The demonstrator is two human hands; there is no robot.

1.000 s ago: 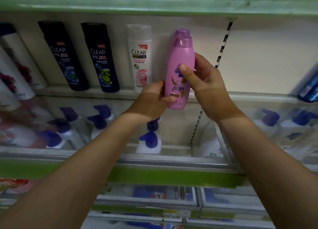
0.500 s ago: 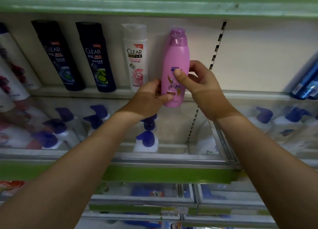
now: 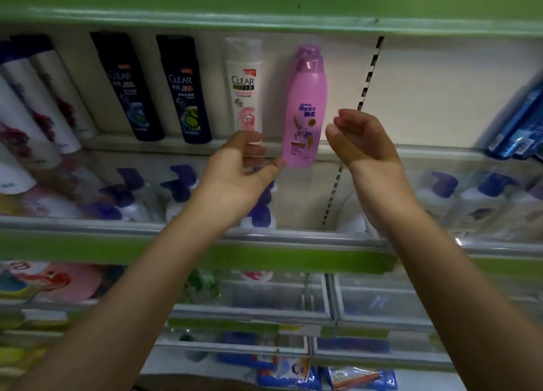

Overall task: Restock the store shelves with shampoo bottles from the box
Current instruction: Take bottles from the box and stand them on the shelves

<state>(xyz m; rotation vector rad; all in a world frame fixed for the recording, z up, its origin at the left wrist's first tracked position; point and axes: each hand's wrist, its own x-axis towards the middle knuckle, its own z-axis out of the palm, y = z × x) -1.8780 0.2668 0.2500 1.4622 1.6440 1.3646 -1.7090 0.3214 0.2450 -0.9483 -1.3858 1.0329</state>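
Note:
A pink Rejoice shampoo bottle [image 3: 305, 108] stands upright on the upper shelf [image 3: 176, 147], with a second pink cap showing just behind it. My left hand [image 3: 241, 170] is below and left of the bottle, fingers relaxed, the thumb tip at the bottle's lower left corner. My right hand [image 3: 361, 141] hovers just right of the bottle, fingers loosely curled, holding nothing and apart from it. No box is in view.
Left of the pink bottle stand a white Clear bottle [image 3: 245, 85] and two dark Clear bottles [image 3: 188, 91]. Blue bottles [image 3: 520, 126] lean at the far right. The shelf between them is bare. Pump bottles [image 3: 176, 191] fill the shelf below.
Both hands have let go of the pink bottle and drawn back; it now stands on the shelf by itself. The right hand moved off to the right.

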